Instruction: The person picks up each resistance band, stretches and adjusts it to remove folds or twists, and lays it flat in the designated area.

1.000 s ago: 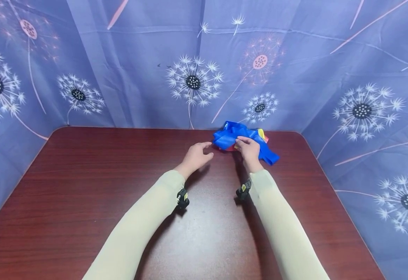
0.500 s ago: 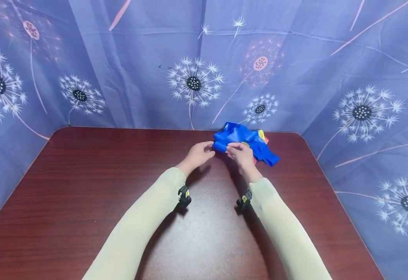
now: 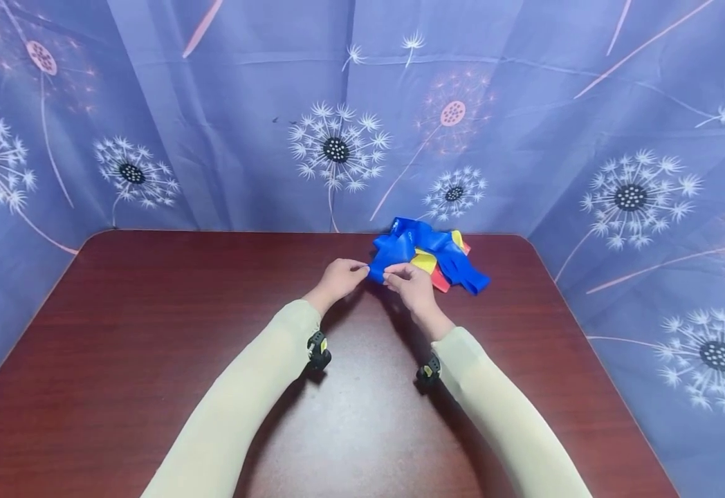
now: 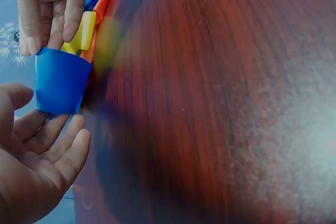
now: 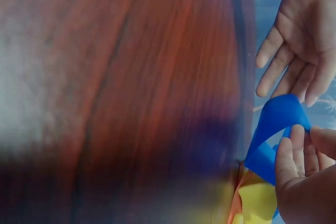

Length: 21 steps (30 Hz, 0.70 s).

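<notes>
Strips on tbl nr far edge, R of ctr; curtain behind.

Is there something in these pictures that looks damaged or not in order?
Nothing looks spilled or clearly damaged. The only untidy spot: the blue strip looks twisted and bunched, with the yellow strip and red strip poking out, at the back of the table.

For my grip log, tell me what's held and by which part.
A blue strip: the right hand pinches it near a bend; whether the left hand also grips it is unclear.
</notes>
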Tool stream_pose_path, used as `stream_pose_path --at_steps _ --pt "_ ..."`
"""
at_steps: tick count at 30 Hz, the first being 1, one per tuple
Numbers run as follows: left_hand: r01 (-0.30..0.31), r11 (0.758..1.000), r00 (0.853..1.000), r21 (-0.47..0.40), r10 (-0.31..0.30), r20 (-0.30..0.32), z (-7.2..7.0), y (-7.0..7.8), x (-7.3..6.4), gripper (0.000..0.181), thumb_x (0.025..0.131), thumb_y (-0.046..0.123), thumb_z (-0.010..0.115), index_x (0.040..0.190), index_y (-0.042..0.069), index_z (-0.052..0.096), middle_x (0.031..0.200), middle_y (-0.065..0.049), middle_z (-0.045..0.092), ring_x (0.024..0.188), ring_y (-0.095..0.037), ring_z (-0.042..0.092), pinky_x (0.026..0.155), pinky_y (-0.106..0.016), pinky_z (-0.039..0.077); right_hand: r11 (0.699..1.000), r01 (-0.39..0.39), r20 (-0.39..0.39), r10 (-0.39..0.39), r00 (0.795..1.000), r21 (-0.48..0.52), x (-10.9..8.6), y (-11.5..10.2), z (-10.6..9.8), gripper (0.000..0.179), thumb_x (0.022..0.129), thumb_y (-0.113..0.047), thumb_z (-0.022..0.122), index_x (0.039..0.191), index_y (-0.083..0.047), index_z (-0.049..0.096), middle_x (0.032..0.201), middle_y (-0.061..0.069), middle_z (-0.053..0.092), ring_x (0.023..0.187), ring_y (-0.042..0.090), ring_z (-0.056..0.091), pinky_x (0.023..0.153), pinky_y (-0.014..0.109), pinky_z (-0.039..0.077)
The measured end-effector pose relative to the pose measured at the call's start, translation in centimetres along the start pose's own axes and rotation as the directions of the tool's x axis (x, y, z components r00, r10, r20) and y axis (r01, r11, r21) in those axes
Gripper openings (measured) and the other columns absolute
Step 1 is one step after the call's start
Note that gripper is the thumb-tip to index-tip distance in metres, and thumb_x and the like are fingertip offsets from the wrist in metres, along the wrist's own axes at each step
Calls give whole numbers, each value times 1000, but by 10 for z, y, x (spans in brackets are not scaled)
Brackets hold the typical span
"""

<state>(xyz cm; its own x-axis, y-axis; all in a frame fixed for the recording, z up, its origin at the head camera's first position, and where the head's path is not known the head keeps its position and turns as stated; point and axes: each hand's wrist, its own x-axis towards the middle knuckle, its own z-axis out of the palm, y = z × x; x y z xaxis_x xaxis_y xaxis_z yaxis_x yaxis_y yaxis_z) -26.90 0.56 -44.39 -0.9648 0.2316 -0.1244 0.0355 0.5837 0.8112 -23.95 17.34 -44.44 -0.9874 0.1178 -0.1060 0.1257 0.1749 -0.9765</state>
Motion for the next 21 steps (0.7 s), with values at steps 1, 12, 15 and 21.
stream_pose_path --at_steps 1,12,15,21 --pt "12 1000 1000 -20 -12 4 -1 -2 -1 40 103 28 56 132 3 68 119 -19 74 102 -29 71 96 -39 57 1000 9 1 -9 1000 0 -1 1 2 22 95 -2 67 113 12 68 80 -7 71 79 16 73 81 25 62" --pt "71 973 997 -218 -71 9 -9 -11 -13 33 98 25 68 117 -2 73 106 -23 77 85 -27 73 64 -26 54 998 30 55 -27 998 -52 -13 6 13 21 95 -3 67 110 12 69 86 2 75 73 2 67 78 22 60" --pt "76 969 997 -237 -77 8 -10 -15 -16 31 96 21 69 114 -3 73 102 -23 77 81 -22 72 63 -24 52 999 9 71 -6 997 -47 -16 7 15 21 95 -2 67 110 12 69 84 2 75 73 2 67 78 23 61" --pt "84 961 996 -265 -76 42 -12 -18 -22 28 96 15 68 114 -6 71 106 -26 76 84 -23 73 68 -21 54 998 15 92 -8 996 -67 -20 8 17 21 95 -1 66 110 13 69 91 13 77 74 4 68 77 23 61"
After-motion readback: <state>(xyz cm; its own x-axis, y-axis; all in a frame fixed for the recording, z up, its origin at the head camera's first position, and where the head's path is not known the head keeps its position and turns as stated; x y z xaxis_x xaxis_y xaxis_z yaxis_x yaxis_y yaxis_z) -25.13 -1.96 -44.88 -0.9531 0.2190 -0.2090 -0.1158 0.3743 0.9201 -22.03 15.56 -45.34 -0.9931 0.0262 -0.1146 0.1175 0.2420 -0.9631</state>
